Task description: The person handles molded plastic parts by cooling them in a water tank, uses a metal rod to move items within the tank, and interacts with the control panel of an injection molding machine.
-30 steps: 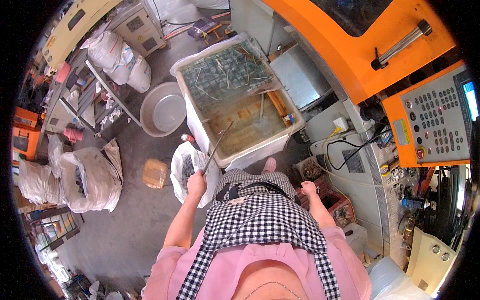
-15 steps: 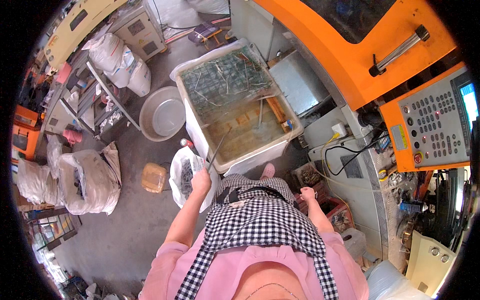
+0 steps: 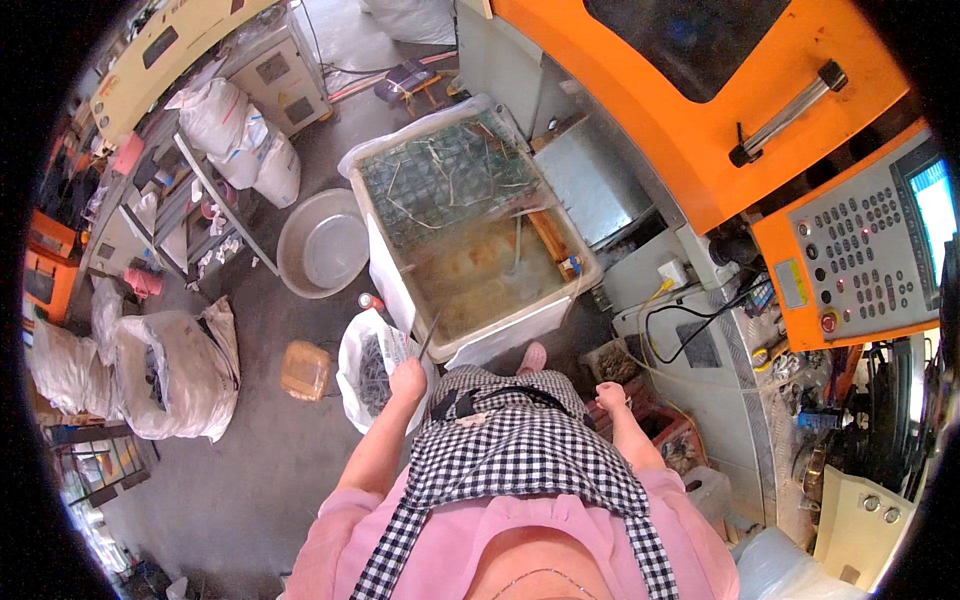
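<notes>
My left hand (image 3: 408, 380) is closed round a thin dark rod (image 3: 430, 334), whose far end reaches over the near left rim of a large white tub (image 3: 595, 275). Inside the tub lie murky brownish water (image 3: 470, 290) and, in the far part, a dark green grid (image 3: 440, 180) with pale thin strips on it. Below that hand stands an open white sack (image 3: 350, 360) holding grey pieces. My right hand (image 3: 611, 396) makes a loose fist at my right side, near a red crate (image 3: 668, 425); nothing shows in it.
A round grey basin (image 3: 290, 255), a red can (image 3: 370, 301) and a tan wrapped block (image 3: 306, 370) are left of the tub. Farther left stands a big white sack (image 3: 205, 385). On the right are an orange machine (image 3: 700, 140), its control panel (image 3: 850, 255) and loose cables (image 3: 690, 340).
My left hand has drawn the rod back and tilted it, so less of it shows over the water. My right hand stays closed and has shifted slightly.
</notes>
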{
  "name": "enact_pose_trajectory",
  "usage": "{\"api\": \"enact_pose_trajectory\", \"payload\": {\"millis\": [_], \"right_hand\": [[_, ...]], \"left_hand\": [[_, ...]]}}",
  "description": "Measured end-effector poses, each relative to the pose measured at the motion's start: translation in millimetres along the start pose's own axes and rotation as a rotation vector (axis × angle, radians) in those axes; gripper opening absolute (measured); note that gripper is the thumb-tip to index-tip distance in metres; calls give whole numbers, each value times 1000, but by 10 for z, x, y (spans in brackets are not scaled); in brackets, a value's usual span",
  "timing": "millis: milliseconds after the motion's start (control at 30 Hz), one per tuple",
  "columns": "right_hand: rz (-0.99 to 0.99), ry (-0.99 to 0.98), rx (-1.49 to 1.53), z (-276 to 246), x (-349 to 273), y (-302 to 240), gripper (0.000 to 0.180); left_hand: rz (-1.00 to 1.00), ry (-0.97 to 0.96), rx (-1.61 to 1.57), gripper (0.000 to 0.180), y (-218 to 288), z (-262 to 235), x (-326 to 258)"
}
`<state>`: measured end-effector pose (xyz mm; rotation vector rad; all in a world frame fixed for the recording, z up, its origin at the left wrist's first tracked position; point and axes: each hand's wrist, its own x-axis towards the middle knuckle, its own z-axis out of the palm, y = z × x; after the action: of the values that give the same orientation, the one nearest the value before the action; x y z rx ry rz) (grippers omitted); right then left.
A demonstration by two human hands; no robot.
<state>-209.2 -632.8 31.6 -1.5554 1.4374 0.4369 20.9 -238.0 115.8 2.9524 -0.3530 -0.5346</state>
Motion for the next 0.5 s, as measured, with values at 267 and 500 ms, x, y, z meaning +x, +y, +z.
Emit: {"api": "enact_pose_trajectory", "payload": {"millis": [267, 500], "right_hand": [[60, 8, -145, -19, -150, -114, 14], [-23, 45, -116, -57, 133, 203, 16]], "left_hand": [[-43, -167, 66, 19, 34, -9, 48], [8, -170, 93, 22, 79, 66, 115]]}}
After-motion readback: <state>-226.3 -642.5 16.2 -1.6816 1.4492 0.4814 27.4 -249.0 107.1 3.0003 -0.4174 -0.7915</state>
